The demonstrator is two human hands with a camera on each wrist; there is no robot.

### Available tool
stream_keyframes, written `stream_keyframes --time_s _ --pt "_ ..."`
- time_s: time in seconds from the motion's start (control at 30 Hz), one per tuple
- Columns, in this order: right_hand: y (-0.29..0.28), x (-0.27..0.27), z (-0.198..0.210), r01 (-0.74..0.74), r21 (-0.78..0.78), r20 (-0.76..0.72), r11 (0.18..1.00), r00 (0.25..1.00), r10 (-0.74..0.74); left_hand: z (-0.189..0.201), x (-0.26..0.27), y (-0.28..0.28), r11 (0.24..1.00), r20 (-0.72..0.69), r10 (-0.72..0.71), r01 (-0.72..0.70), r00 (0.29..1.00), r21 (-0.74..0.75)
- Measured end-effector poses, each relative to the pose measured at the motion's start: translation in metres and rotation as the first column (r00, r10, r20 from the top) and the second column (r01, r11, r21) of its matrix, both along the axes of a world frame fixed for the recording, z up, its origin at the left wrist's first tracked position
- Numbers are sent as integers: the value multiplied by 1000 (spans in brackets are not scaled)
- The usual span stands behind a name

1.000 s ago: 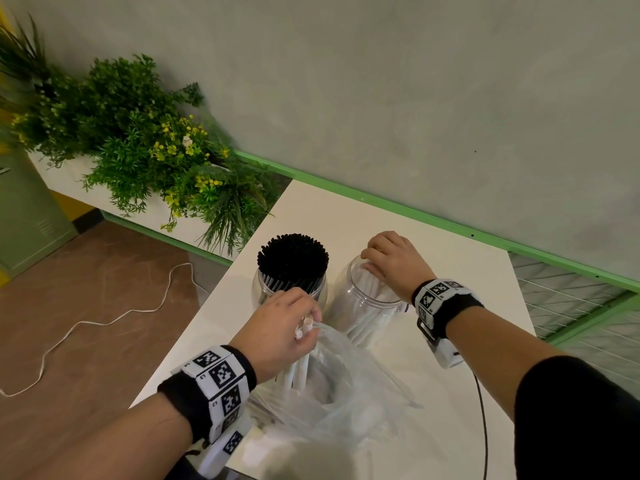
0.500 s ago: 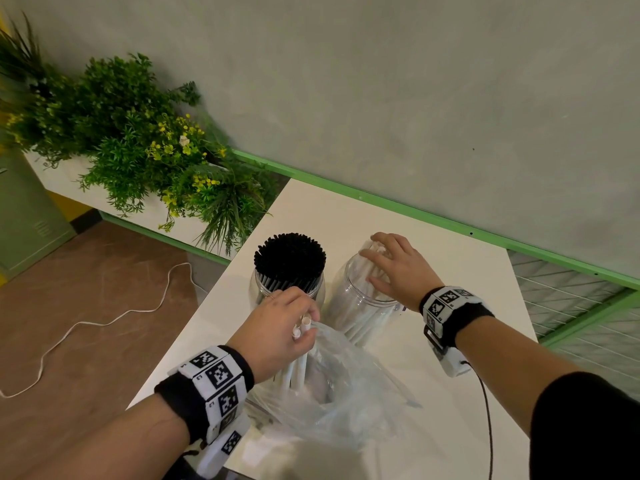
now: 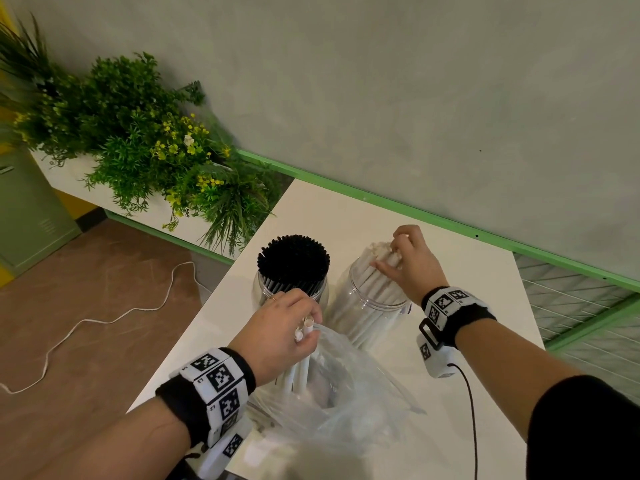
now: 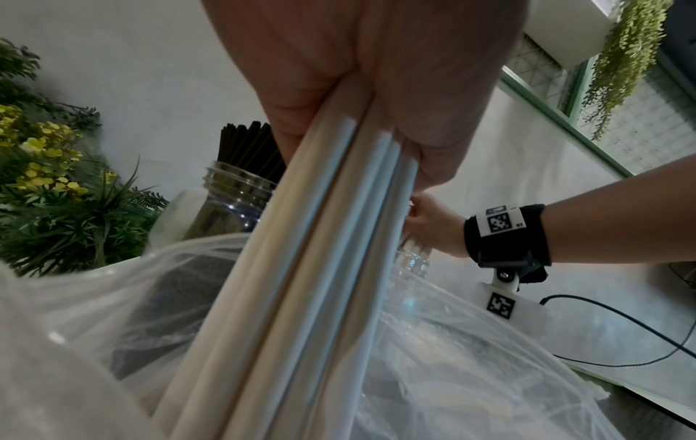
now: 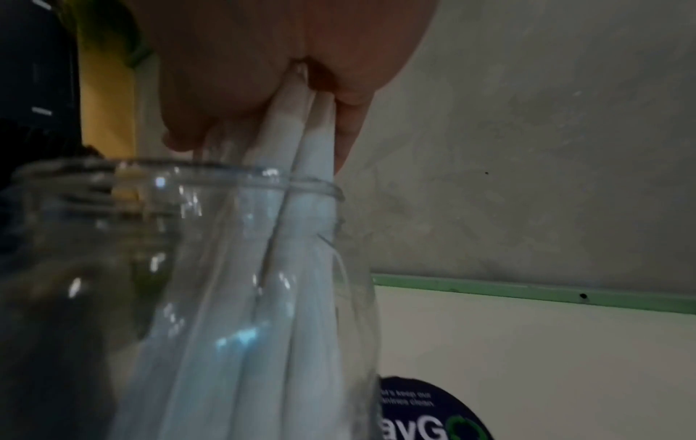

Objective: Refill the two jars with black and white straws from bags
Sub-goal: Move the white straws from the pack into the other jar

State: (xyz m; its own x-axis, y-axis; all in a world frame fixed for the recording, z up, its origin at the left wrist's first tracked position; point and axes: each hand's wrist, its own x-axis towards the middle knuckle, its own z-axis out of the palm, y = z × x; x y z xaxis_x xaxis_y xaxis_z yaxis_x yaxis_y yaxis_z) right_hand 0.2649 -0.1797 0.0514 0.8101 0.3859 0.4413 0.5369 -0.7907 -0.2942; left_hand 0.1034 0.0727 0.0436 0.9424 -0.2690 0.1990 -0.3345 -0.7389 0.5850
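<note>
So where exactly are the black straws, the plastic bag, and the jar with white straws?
black straws (image 3: 293, 259), head view, top ends of the bundle.
plastic bag (image 3: 349, 410), head view, crumpled clear side.
jar with white straws (image 3: 372, 311), head view, clear wall below its mouth.

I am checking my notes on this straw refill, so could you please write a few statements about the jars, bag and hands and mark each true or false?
1. The left hand grips white straws rising from the plastic bag. True.
2. The jar of black straws is nearly empty. False: it is packed full.
3. The right hand holds white straw tops at the second jar. True.
4. The second jar has a lid on. False: its mouth is open.
5. Both jars stand on the floor. False: they stand on the white table.
</note>
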Motion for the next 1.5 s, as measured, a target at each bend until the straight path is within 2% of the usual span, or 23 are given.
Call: stream_keyframes --time_s 0.13,0.27,0.3,0.47,0.6,0.73,0.87,0.93,0.97,1.03,1.07,1.13,1.2,1.33,1.5 --pt "0 11 4 13 104 -86 994 996 -4 1 1 0 1000 3 -1 1 1000 -1" --pt "-2 12 3 109 88 -372 990 926 -69 2 1 0 1000 -5 -2 2 1000 3" --pt "-1 12 3 123 92 -404 988 912 -76 2 1 0 1000 -6 -3 3 1000 4" --pt "2 11 4 127 55 -427 990 900 -91 1 2 1 1000 1 -1 1 1000 0" --pt "-1 9 9 78 39 -487 996 872 -50 3 1 1 1000 9 -7 7 1000 -2" --pt "-6 -3 27 102 40 -422 994 904 -75 5 0 2 1000 13 -5 5 1000 -21" --pt "-1 -36 54 139 49 -240 989 963 -123 6 1 6 997 3 1 -1 1000 -71" --pt "10 -63 59 57 136 -172 989 985 -33 7 -1 9 995 2 -5 5 1000 -96" --pt "16 -79 58 -9 176 -189 984 981 43 7 -1 10 995 -2 -7 6 1000 -104" --pt "33 -110 48 -128 229 -338 965 919 203 10 -3 12 993 -22 -4 2 1000 -116" --pt "42 -125 41 -160 271 -444 949 854 271 11 -3 13 992 -33 -4 0 999 -125" --pt "61 -146 25 -144 387 -612 911 699 371 11 -4 17 988 -42 -2 -4 999 -153" --pt "75 -153 6 -66 459 -674 886 623 396 10 -7 21 981 -66 18 -31 998 -191" --pt "92 -151 -23 46 510 -691 859 617 377 9 -14 28 953 -150 61 -102 987 -284" --pt "102 -149 -35 110 581 -626 806 693 357 10 -17 31 941 -179 24 -83 983 -329"
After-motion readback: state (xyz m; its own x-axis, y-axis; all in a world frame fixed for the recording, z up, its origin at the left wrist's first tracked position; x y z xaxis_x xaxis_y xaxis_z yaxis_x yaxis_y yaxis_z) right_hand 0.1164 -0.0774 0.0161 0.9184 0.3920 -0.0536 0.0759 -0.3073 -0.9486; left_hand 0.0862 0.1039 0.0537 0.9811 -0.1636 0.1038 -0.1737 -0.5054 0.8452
